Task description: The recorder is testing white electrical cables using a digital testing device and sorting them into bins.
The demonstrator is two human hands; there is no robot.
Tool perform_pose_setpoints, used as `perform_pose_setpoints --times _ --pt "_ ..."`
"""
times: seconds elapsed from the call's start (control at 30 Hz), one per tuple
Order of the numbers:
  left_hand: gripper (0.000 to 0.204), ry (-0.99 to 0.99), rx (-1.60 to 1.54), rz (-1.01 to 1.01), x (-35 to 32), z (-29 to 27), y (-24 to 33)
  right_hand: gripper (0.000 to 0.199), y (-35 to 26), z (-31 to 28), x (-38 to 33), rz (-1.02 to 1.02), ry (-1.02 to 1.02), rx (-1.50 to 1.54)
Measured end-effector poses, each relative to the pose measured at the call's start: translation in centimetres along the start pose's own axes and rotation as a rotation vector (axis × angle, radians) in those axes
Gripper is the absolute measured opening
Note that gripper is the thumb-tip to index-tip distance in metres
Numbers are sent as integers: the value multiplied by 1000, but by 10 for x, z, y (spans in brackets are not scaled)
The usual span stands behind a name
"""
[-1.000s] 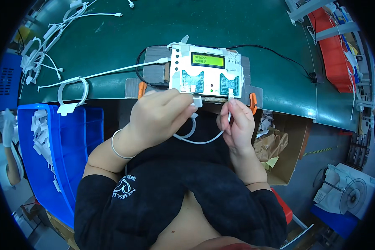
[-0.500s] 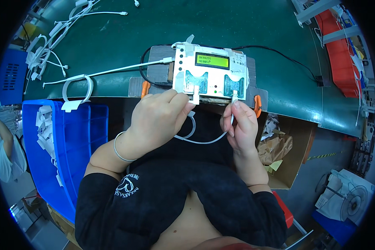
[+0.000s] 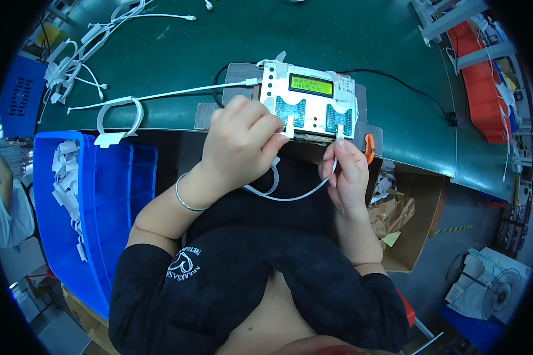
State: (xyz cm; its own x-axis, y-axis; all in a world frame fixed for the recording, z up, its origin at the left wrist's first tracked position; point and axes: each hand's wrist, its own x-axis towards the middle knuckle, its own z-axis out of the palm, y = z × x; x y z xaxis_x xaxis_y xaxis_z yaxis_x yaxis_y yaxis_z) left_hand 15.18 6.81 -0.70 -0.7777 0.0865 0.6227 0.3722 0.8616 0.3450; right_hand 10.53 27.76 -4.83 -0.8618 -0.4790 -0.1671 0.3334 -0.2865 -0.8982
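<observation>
A white tester box [image 3: 310,100] with a lit green screen and two blue sockets sits at the near edge of the green bench [image 3: 231,47]. My left hand [image 3: 243,142] pinches one plug of a short white cable [image 3: 290,195] at the left socket. My right hand [image 3: 344,168] holds the cable's other plug at the right socket. The cable loops down between both hands over my dark top. A thin bracelet circles my left wrist.
A blue bin [image 3: 83,201] with white paper strips stands at my left. Loose white cables [image 3: 118,112] lie on the bench's left. A cardboard box [image 3: 408,213] with crumpled paper is at my right. A red bin [image 3: 479,77] sits far right. Another person's sleeve [image 3: 3,201] shows at the left edge.
Both hands have kept the cable's plugs at the tester's sockets. The view has shifted slightly, so the tester sits a little further right in the picture.
</observation>
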Motion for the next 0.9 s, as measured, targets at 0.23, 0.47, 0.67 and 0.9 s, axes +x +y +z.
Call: perform_pose_setpoints --times 0.23,0.47,0.67,0.9 --pt "15 -285 -67 162 1 -16 -18 26 8 14 -37 -209 -35 -422" --pt "11 -6 -729 105 7 -87 -11 31 -67 -20 -19 -683 -124 -136" --pt "80 -228 -1880 -324 2 -62 -152 15 -164 -29 8 -998 -214 457" --pt "22 -10 -1808 -475 90 -8 -76 25 -138 -31 73 -819 -125 148"
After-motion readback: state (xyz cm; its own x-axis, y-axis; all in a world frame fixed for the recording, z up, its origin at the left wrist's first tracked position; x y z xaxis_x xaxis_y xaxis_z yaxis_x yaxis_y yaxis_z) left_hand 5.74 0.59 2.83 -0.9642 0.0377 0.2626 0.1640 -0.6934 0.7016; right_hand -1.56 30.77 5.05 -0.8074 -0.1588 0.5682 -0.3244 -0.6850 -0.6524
